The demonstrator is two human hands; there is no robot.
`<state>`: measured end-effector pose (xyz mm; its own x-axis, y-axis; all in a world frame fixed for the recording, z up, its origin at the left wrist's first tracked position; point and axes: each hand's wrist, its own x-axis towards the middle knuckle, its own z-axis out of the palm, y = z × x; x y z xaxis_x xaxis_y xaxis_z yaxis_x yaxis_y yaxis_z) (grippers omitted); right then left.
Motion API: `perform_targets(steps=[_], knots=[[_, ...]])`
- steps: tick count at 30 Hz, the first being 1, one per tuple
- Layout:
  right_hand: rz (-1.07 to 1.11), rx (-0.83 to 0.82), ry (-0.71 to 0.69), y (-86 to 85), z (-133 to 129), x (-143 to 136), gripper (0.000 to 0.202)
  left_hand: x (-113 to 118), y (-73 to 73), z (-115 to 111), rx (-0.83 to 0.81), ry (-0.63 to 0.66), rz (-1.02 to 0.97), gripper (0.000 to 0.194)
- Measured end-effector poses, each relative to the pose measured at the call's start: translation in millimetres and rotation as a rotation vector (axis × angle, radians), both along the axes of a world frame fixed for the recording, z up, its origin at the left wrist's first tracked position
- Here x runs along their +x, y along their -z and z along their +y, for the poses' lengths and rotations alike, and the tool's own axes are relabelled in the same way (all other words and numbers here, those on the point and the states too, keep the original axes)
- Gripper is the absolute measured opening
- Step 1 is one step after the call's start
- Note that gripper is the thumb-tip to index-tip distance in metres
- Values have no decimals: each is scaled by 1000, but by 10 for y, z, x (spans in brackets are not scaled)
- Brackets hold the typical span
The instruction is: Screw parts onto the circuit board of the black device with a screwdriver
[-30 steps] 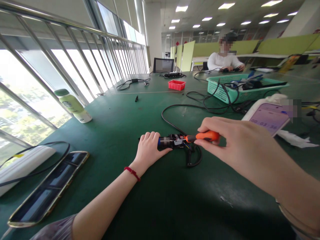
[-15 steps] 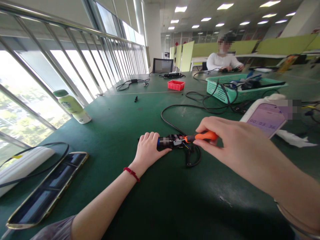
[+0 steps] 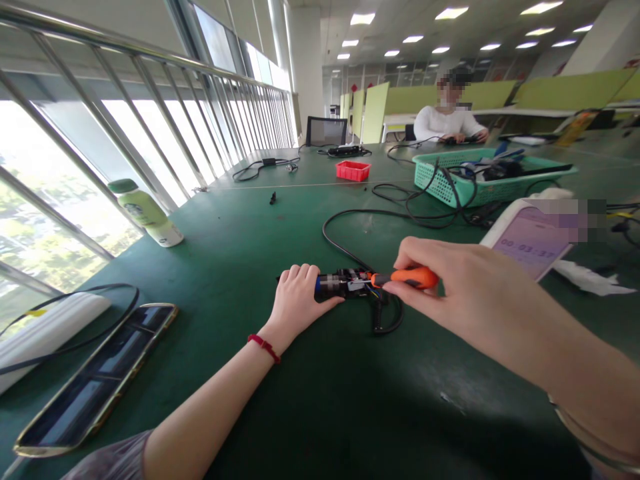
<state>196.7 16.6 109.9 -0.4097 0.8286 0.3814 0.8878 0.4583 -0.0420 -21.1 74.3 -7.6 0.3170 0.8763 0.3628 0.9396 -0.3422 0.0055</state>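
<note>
My left hand is wrapped over the left end of a black cylindrical device, which lies on the green table. Beside my fingers the device shows a blue band, and its right part is opened up, with small coloured wires and a pale metal piece visible. A screwdriver with an orange and black handle is pinched between the thumb and fingers of my right hand. Its thin shaft points left into the opened part; exactly what the tip touches is too small to tell. From the device a black cord loops down, partly coiled.
A phone showing a timer leans behind my right hand. Farther back are a green basket of cables and a red tray. At left are a bottle and a dark phone. A person sits opposite.
My right hand and the screwdriver handle have shifted very slightly, the fingers sitting a little differently on the grip. My left hand and the device stay in place.
</note>
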Motion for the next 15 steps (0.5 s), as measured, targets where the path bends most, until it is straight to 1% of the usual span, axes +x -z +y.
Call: perform_targets(steps=[2, 4, 10, 12, 15], knots=[[15, -13, -89, 3, -23, -7, 12, -1, 3, 1, 0, 0, 2, 49], [3, -20, -102, 9, -41, -24, 12, -3, 6, 1, -1, 0, -4, 49], [-76, -7, 113, 30, 19, -40, 26, -1, 0, 1, -4, -3, -9, 48], [-69, -10, 127, 33, 45, -27, 25, 0, 1, 0, -3, -4, -4, 48], [0, 9, 87, 36, 44, -12, 16, -1, 8, -2, -2, -6, 6, 48]])
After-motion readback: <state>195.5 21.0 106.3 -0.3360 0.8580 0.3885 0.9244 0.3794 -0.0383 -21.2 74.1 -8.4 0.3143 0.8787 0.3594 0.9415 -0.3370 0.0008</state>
